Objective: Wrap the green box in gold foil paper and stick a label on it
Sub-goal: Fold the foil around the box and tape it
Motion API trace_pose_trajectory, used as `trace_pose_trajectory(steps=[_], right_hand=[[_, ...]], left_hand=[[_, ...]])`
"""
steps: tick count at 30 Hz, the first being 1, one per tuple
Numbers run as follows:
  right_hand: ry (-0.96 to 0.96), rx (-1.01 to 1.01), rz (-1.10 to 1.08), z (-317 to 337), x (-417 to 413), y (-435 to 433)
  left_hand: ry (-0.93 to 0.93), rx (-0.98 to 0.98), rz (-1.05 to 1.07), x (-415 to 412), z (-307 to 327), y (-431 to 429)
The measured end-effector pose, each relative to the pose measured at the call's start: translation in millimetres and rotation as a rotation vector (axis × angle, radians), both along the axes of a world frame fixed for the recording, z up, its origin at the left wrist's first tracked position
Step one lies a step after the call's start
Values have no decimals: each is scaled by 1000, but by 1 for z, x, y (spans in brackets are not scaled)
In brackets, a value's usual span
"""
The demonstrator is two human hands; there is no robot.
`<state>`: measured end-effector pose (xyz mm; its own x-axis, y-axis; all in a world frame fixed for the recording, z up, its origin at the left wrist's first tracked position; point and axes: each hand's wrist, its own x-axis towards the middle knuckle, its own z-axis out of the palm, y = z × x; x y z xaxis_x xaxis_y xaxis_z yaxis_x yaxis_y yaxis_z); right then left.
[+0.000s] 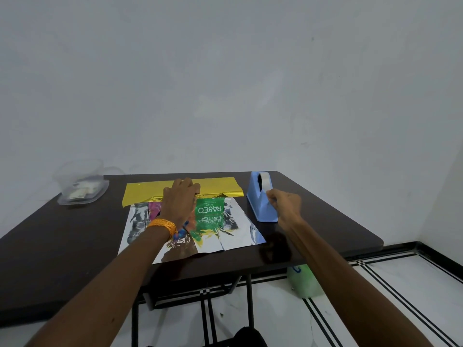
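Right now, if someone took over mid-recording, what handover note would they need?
Left hand: flat, pressing where the gold foil paper meets the green box.
Right hand: fingers curled at the blue tape dispenser; any tape is too faint to see.
The box lies on the foil, its top mostly uncovered.
Done: box placed, far edge folded towards it.
Left: taping, near flap, ends, label.

Plain grey wall [225, 71]; dark table [62, 246]; white striped floor [400, 296].
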<state>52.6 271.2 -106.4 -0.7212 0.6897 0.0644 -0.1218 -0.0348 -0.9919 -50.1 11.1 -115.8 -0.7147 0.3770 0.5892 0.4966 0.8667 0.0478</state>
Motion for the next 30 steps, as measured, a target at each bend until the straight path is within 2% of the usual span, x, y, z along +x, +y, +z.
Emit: trace_pose_trajectory(steps=[8,14,19,25,30], right_hand=[[18,-39,11,-16,2,3],[-65,302,-23,-11,11,14],[-102,607,-174,-8,16,8],[-150,419,-69,-11,15,17],[-307,209,95,-15,25,31]], left_hand=[[8,-10,3,1,0,-1],[0,-15,3,0,0,0],[-3,4,-15,2,2,1],[-16,0,-11,3,3,-1],[-8,1,-8,4,2,-1]])
